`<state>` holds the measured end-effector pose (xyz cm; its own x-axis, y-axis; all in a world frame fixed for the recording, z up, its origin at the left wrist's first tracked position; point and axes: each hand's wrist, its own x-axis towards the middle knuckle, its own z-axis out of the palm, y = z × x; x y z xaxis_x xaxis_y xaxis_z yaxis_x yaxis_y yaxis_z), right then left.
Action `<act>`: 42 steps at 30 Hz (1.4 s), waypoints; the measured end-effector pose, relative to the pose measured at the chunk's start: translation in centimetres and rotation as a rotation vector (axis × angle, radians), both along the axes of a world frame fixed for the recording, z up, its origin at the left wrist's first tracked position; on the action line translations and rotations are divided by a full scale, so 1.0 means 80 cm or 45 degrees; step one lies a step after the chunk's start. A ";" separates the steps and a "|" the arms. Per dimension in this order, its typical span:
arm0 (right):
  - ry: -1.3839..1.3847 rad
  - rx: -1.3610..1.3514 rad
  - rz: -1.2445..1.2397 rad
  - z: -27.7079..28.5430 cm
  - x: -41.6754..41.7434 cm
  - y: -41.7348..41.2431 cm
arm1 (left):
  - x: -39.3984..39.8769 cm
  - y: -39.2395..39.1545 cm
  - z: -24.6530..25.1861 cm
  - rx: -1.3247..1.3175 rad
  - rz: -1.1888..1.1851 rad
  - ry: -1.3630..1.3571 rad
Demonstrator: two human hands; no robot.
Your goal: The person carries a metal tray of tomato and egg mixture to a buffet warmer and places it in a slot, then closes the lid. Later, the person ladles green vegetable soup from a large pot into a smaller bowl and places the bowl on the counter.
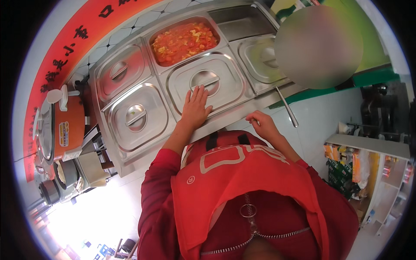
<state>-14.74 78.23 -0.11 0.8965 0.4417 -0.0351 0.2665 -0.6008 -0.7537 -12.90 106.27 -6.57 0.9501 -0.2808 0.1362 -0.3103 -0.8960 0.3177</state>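
My left hand (196,109) rests flat on a stainless steel pan lid (234,83), its fingertips touching the recessed handle (205,81). That lid covers the middle front pan of a steel food-warming counter (224,115). My right hand (261,123) hovers just off the counter's front edge, fingers curled, with nothing visible in it. Behind the middle lid, an uncovered pan (155,58) holds cooked tomato and egg (185,42). Closed lids stand at front left (152,120), back left (135,60) and right (253,61). A metal utensil handle (287,109) juts out from under the right lid's front edge.
An uncovered steel pan (243,24) sits at the back right, beside a round blurred patch. An orange electric cooker (73,120) stands left of the counter, with a pot (66,174) nearer me. White shelves (373,146) with packages stand at right.
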 end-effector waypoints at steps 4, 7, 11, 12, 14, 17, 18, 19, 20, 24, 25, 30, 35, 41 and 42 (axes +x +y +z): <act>0.068 0.059 -0.095 -0.014 -0.008 -0.024 | 0.001 0.001 0.005 0.034 -0.005 0.032; 0.090 0.053 -0.085 -0.019 -0.006 -0.042 | -0.002 -0.003 0.019 0.037 0.013 0.046; 0.154 0.047 -0.135 -0.028 -0.005 -0.064 | 0.007 -0.010 0.034 -0.007 0.106 -0.070; 0.165 0.051 -0.133 -0.031 -0.004 -0.069 | 0.009 -0.011 0.034 -0.038 0.135 -0.112; 0.195 0.051 -0.134 -0.034 -0.004 -0.078 | 0.030 -0.007 0.028 -0.019 0.103 -0.099; 0.238 0.025 -0.122 -0.031 -0.001 -0.083 | 0.064 -0.011 0.020 -0.049 0.140 -0.002; 0.245 0.004 -0.128 -0.032 0.000 -0.087 | 0.076 -0.015 0.030 0.025 0.146 0.113; 0.254 -0.018 -0.125 -0.033 -0.001 -0.093 | 0.083 -0.019 0.035 0.099 0.161 0.230; 0.255 -0.016 -0.123 -0.035 -0.001 -0.098 | 0.092 -0.017 0.026 0.109 0.167 0.217; 0.250 -0.017 -0.158 -0.037 0.001 -0.118 | 0.126 0.001 0.010 0.235 0.063 0.285; 0.252 -0.023 -0.182 -0.037 0.000 -0.123 | 0.131 0.002 0.015 0.285 0.000 0.336; 0.268 0.025 -0.221 -0.042 -0.007 -0.133 | 0.139 0.009 0.031 0.200 -0.147 0.400; 0.313 0.040 -0.333 -0.046 -0.031 -0.122 | 0.129 0.013 0.008 0.150 -0.103 0.322; 0.352 0.295 -0.684 -0.070 -0.040 -0.134 | 0.133 0.010 0.021 0.091 -0.147 0.288; 0.346 0.446 -0.772 -0.073 -0.037 -0.143 | 0.135 0.008 0.032 0.095 -0.151 0.333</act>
<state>-17.66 66.83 -5.93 0.9660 -0.1009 -0.2381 -0.2576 -0.2956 -0.9199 -2.13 106.87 -4.00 0.9100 -0.3922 -0.1345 -0.3307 -0.8822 0.3352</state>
